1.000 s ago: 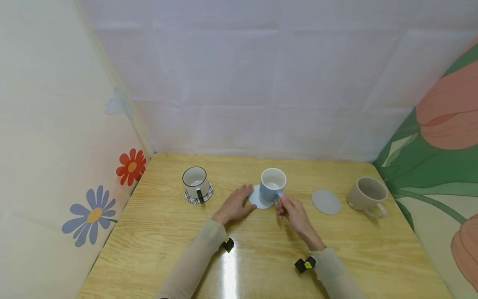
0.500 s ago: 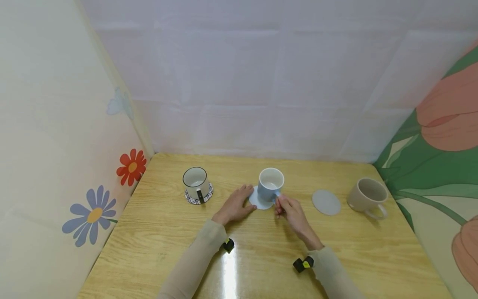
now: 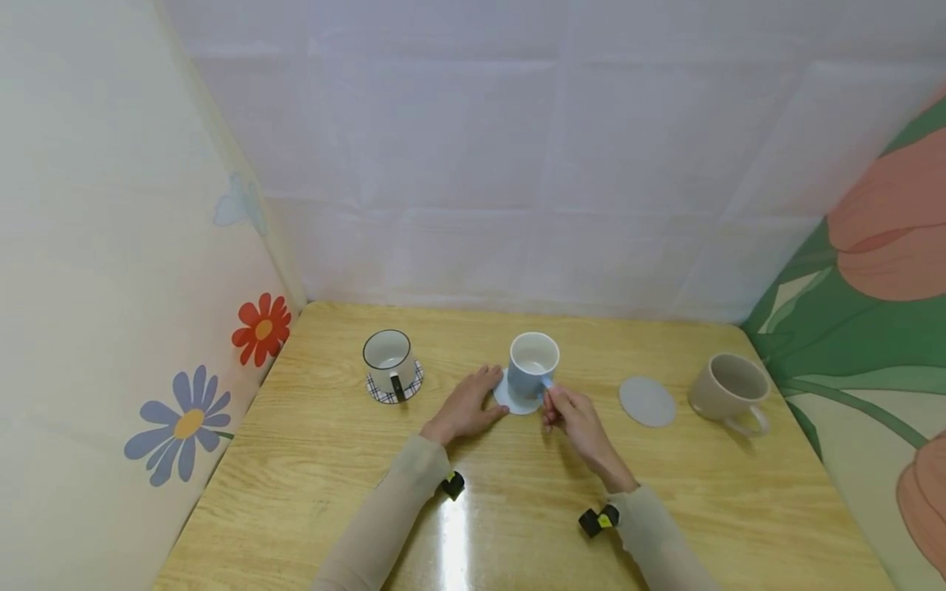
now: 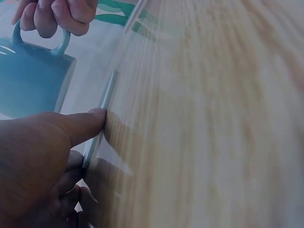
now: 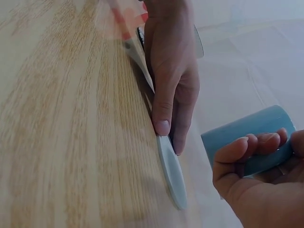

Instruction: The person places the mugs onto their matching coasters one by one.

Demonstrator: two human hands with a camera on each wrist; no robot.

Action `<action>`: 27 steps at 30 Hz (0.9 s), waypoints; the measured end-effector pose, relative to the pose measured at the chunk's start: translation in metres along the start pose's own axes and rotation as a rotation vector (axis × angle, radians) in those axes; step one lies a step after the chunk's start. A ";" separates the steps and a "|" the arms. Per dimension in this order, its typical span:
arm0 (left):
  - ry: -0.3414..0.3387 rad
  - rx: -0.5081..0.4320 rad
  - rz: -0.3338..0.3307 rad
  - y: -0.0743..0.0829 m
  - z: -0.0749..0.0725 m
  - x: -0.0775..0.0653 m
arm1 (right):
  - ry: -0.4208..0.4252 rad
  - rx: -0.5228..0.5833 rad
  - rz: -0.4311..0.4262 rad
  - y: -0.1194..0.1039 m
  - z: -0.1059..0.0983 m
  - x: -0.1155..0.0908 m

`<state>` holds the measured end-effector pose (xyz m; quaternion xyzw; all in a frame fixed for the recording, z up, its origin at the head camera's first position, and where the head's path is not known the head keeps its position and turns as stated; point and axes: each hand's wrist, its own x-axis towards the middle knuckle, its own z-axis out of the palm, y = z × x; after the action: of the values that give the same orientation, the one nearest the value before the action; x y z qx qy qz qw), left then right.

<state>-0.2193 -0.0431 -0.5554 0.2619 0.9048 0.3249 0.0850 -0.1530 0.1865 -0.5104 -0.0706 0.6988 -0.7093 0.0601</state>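
Note:
My right hand (image 3: pixel 580 423) grips the handle of a light blue mug (image 3: pixel 526 382), which is white inside and upright. The mug is just above a pale blue round coaster (image 3: pixel 512 402); a gap shows between its base and the coaster (image 5: pixel 172 175) in the right wrist view. My left hand (image 3: pixel 466 404) rests at the coaster's left side, fingers extended, with thumb and fingers touching its edge. In the left wrist view, the thumb of the left hand (image 4: pixel 42 147) lies against the coaster's rim, and the mug (image 4: pixel 28 78) hangs from the right hand's curled fingers.
A white mug (image 3: pixel 388 365) with a black rim and handle stands on a checked coaster (image 3: pixel 380 396) to the left. To the right are a grey round coaster (image 3: pixel 647 401) and a beige mug (image 3: pixel 713 392) on the wooden table (image 3: pixel 517 509). A white cloth wall (image 3: pixel 473 205) closes the back.
My right hand has brought the light blue mug slightly left, more over the pale blue coaster. The left hand has stayed at the coaster's edge.

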 end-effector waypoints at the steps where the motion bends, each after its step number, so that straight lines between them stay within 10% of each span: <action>1: 0.000 0.003 0.001 0.000 0.000 0.000 | 0.001 0.001 0.002 0.000 0.000 0.001; 27: 0.033 -0.006 0.020 -0.003 0.004 0.000 | -0.033 0.037 0.020 0.009 0.003 0.009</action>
<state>-0.2193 -0.0427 -0.5602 0.2655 0.9024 0.3327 0.0675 -0.1610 0.1818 -0.5197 -0.0740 0.6851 -0.7202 0.0801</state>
